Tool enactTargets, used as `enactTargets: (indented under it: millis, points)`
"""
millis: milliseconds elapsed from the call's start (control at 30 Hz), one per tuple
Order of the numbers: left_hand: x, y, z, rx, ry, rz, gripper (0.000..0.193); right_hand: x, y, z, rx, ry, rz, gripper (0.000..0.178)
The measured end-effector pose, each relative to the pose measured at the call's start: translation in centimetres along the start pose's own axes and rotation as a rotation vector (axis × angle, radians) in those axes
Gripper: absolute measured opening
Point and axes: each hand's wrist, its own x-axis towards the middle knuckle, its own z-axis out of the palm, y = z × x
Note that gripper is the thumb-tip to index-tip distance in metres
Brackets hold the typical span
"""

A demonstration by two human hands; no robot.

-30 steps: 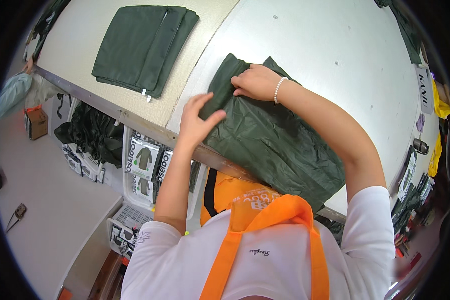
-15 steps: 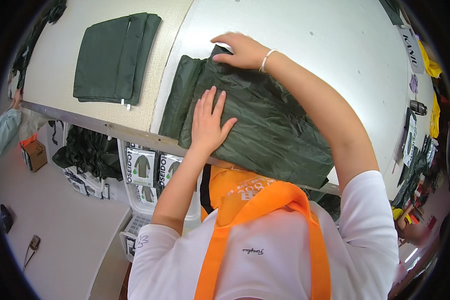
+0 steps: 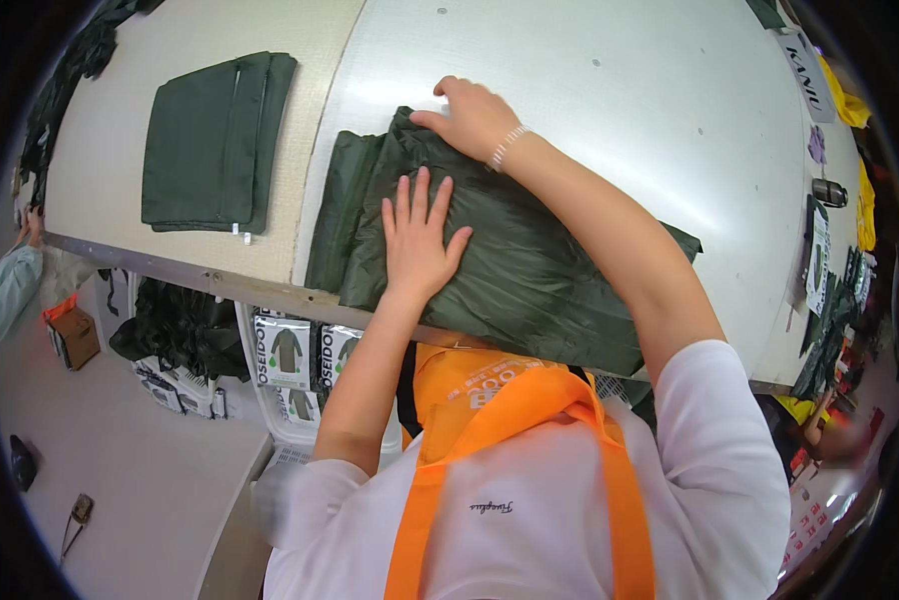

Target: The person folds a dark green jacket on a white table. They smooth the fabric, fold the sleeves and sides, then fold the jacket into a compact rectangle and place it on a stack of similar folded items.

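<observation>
On the table's near edge, in front of me, lies a dark green garment of thin, crinkled, shiny fabric, folded into a wide rectangle. A narrow folded strip runs down its left side. My left hand presses flat on the left part of the fabric, fingers spread. At the far left corner is my right hand, a bracelet on its wrist. Its thumb touches the raised edge of the fabric while its index finger stands apart from the thumb. My right forearm crosses over the far side of the garment and hides part of it.
A flat folded green stack with small white tags lies to the left on the table. Below the table edge are packaged garments and a dark fabric heap. A black cylinder stands far right. Another person's sleeve shows at left.
My right hand has shifted slightly left along the fabric's far edge, its fingers further apart. A far right corner of the garment now shows beyond my right forearm. The whole view has shifted a little.
</observation>
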Motion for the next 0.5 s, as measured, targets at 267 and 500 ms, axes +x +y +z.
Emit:
enactTargets:
  millis: [267, 500]
  points:
    - [0.1, -0.7, 1.6, 0.100, 0.048, 0.012, 0.068, -1.7, 0.1, 5.9, -0.107, -0.114, -0.168, 0.053]
    - [0.0, -1.1, 1.8, 0.106, 0.097, 0.061, 0.064, -9.9, 7.1, -3.4, 0.205, 0.350, -0.122, 0.043]
